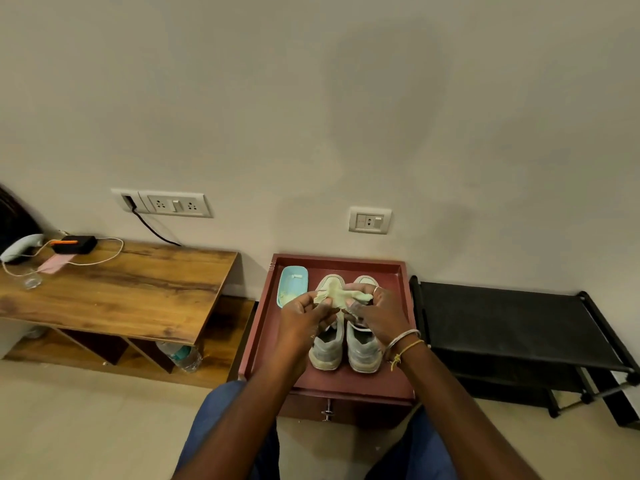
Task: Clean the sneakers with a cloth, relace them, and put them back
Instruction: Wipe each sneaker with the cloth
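Both the left hand (300, 315) and right hand (381, 315) grip the cloth (341, 295) above the sneakers (344, 348).

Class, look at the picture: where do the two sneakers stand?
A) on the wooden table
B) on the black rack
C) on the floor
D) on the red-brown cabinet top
D: the sneakers stand side by side on the red-brown cabinet top, beside the light blue dish.

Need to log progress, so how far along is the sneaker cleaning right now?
Early stage. Set up: both sneakers stand side by side on the maroon tray, a blue dish beside them. In hand: the left hand and right hand both grip the pale cloth above the shoes. Left, apparently: wiping, relacing, putting back.
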